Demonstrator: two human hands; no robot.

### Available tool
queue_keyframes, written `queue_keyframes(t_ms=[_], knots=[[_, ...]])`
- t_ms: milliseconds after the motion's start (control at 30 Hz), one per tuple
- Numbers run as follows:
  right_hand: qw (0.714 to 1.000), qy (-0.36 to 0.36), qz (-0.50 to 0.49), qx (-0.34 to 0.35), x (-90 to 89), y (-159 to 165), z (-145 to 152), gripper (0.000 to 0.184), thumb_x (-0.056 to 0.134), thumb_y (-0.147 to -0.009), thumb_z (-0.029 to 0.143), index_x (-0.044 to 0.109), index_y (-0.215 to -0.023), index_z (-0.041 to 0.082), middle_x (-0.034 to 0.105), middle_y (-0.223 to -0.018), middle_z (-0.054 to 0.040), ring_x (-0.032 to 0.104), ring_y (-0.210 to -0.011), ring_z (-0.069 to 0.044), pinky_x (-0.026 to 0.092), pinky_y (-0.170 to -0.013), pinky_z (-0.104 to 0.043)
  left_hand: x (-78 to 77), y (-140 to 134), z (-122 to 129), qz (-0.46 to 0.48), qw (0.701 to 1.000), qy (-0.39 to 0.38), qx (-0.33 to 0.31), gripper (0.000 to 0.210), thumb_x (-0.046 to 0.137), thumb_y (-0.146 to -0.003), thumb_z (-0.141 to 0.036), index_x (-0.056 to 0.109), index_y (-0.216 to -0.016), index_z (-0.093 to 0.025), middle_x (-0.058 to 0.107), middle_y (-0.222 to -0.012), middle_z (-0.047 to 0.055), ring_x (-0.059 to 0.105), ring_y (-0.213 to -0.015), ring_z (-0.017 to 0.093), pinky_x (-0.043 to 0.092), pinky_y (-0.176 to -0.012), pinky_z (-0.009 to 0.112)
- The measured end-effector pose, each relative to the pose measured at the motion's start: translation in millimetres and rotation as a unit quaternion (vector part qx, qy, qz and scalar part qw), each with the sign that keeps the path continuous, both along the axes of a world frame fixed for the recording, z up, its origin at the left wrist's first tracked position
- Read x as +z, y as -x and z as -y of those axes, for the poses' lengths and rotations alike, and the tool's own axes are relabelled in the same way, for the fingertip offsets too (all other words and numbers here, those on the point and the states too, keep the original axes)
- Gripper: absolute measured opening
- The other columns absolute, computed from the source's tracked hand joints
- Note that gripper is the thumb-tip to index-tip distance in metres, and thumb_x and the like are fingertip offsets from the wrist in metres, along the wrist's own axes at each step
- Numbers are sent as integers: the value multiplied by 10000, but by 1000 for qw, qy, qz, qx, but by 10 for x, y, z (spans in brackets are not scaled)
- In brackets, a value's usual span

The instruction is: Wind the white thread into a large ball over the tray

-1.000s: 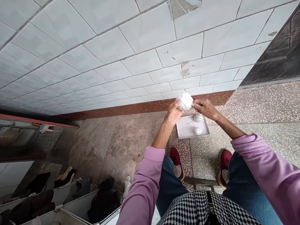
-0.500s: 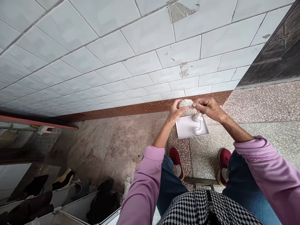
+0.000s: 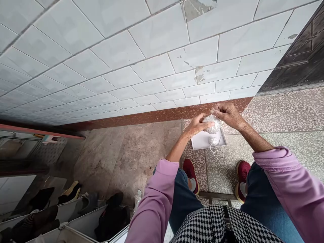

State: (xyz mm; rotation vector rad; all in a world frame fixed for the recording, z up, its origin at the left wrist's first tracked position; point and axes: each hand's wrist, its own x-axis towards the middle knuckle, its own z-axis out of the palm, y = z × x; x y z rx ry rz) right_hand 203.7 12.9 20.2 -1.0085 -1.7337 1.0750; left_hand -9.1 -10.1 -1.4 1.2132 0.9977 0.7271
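My left hand (image 3: 197, 125) grips a white, fluffy, pompom-like ball (image 3: 212, 124) from its left side, thumb in front. Just above and to the right of the ball, my right hand (image 3: 226, 114) is closed with thumb and forefinger pinched together; what lies between them is too small to make out. Below my hands a shallow white tray (image 3: 198, 143) rests on the floor. A small bundle of white string (image 3: 213, 140) lies in it, and a loop of the string hangs over the front edge onto the floor.
A white tiled wall (image 3: 152, 71) with a brown base strip rises in front. My red shoes (image 3: 190, 172) stand on the speckled floor near the tray. At lower left are white compartments (image 3: 83, 222) holding shoes. A dark door (image 3: 306, 60) is at upper right.
The ball and my left hand have moved right and slightly down, over the tray's back part. My right hand has shifted up above the ball. The string's loop on the floor looks wider.
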Motion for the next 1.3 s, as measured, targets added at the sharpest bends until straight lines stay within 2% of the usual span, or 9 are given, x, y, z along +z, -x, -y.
queue_keyframes(t_ms=[100, 233, 433, 600, 800, 933, 1033, 1133, 1300], knots=[[1000, 14, -12, 11, -63, -27, -62, 525, 780, -951, 557, 495, -646, 239, 461, -631, 31, 383, -617, -124, 296, -609, -340, 50, -10, 27, 35, 999, 2, 5, 640, 973, -635, -490, 715, -1143, -198, 737, -1046, 55, 658, -925, 193, 511, -825, 333], [997, 60, -29, 40, -203, -26, -174, 496, 775, -928, 617, 562, -688, 239, 447, -591, 48, 347, -566, -115, 263, -570, -329, 112, 19, 39, 141, 989, 46, 23, 666, 982, -585, -448, 720, -1153, -216, 744, -1078, 52, 678, -962, 206, 533, -818, 327], [994, 43, 77, 64, -298, 115, -118, 433, 663, -971, 491, 566, -635, 235, 558, -582, 2, 470, -574, -141, 344, -609, -329, 98, 110, -94, 248, 951, 61, 175, 616, 938, -648, -508, 731, -1133, -190, 769, -1299, 133, 672, -1340, 334, 581, -993, 403], [988, 29, 99, 117, -174, 222, 47, 390, 616, -1020, 430, 572, -688, 231, 584, -612, 1, 502, -611, -154, 370, -651, -339, 69, 192, -205, 243, 926, 49, 284, 506, 968, -605, -443, 689, -956, -208, 780, -1203, 87, 695, -1302, 301, 578, -981, 369], [992, 15, 37, 122, -7, 205, 144, 537, 701, -993, 586, 459, -651, 251, 432, -627, 47, 386, -598, -127, 322, -617, -333, -17, 168, -223, 130, 942, 6, 308, 641, 1022, -552, -425, 716, -1080, -230, 797, -1098, 40, 747, -1095, 244, 574, -895, 320], [997, 13, 15, 76, 69, 119, 137, 529, 738, -981, 644, 573, -694, 232, 443, -643, 43, 382, -607, -129, 309, -611, -334, -85, 118, -175, 39, 970, -44, 236, 688, 1034, -552, -408, 733, -1141, -217, 811, -1110, 60, 744, -1054, 244, 574, -923, 336], [999, 6, 2, 37, 79, 49, 94, 500, 765, -966, 647, 636, -740, 220, 499, -657, 27, 414, -626, -138, 320, -621, -339, -71, 100, -104, 18, 992, -30, 123, 685, 1018, -602, -480, 730, -1166, -220, 803, -1113, 67, 738, -1024, 235, 576, -914, 348], [999, 9, -12, 28, 62, 13, 63, 514, 779, -956, 630, 587, -702, 227, 480, -655, 29, 399, -632, -135, 316, -622, -339, -5, 106, -29, 27, 999, 4, 45, 717, 998, -662, -559, 712, -1236, -238, 786, -1207, 91, 740, -1023, 239, 606, -845, 346], [999, 11, 4, 34, 62, 34, 67, 537, 783, -947, 645, 566, -683, 232, 456, -644, 32, 380, -637, -135, 306, -610, -336, 53, 117, 6, 25, 1000, 15, 11, 762, 995, -675, -594, 712, -1281, -230, 765, -1256, 124, 745, -1016, 254, 630, -784, 349]])
